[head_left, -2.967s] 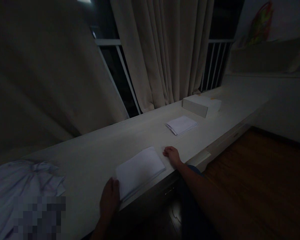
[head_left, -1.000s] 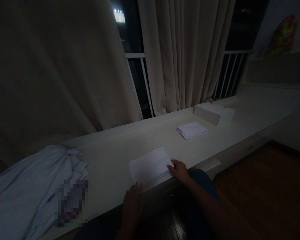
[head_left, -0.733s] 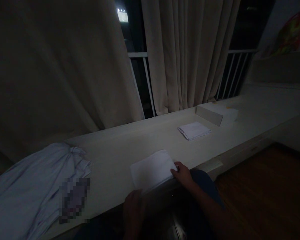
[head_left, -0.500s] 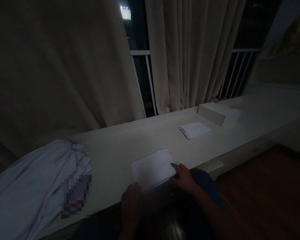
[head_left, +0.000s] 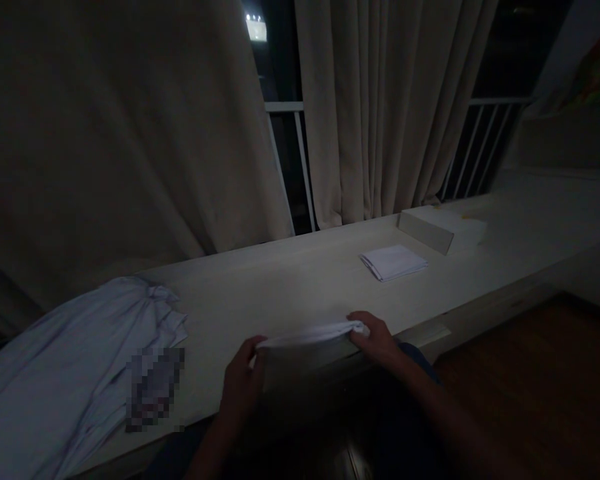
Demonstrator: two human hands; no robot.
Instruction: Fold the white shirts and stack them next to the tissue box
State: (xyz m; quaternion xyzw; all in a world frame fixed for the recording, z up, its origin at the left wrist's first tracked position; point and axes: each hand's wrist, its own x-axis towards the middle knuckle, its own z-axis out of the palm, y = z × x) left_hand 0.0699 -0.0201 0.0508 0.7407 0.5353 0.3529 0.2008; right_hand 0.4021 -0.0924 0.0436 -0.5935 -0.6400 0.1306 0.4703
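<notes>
Dim room. Folded white cloth [head_left: 307,337] at the near edge of the long pale counter [head_left: 290,287], raised off the surface between both hands. Left hand [head_left: 243,383] pinches its left end; right hand [head_left: 377,337] grips the right end, fingers closed on the fabric. Bare counter stretches beyond the cloth toward the curtains [head_left: 380,113]. A second folded stack [head_left: 393,261] lies farther right, well apart; a box [head_left: 440,227] just beyond it. Rumpled white garment [head_left: 65,360] at near left. No readable writing; too dark.
</notes>
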